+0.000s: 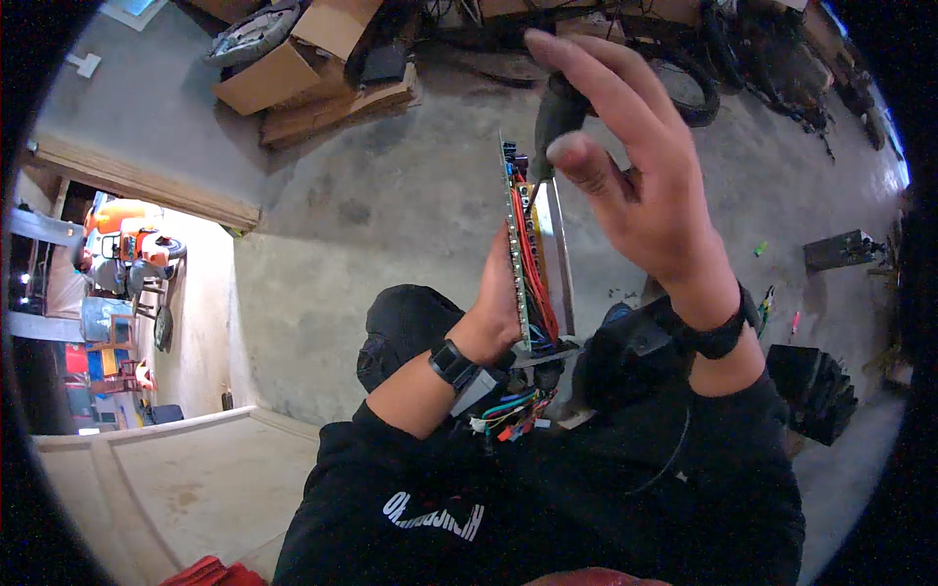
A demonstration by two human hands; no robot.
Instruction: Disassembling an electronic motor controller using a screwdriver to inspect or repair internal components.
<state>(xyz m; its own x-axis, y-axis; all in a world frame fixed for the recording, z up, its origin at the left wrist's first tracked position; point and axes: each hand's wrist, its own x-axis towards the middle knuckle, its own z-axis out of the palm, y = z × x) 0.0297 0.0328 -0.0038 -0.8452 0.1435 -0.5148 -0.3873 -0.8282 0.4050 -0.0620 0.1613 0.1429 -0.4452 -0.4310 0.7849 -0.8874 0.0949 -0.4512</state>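
My left hand (496, 301) grips a long, narrow electronic controller (531, 269) from its left side and holds it on edge above my lap. Its green circuit board edge, rows of small parts and red wires show. A bundle of coloured wires with connectors (516, 415) hangs from its near end. In my right hand (650, 171) is a screwdriver (560, 122), its dark handle pinched between thumb and fingers. The thin shaft points down into the far part of the controller; I cannot tell exactly what the tip touches.
Cardboard boxes (269, 83) lie at the far left, with black tyres and cables (699, 93) at the far right. On the concrete floor to the right are a metal box (838, 252), pliers (766, 305) and a black case (811, 391). An orange motorcycle (127, 230) stands beyond the left doorway.
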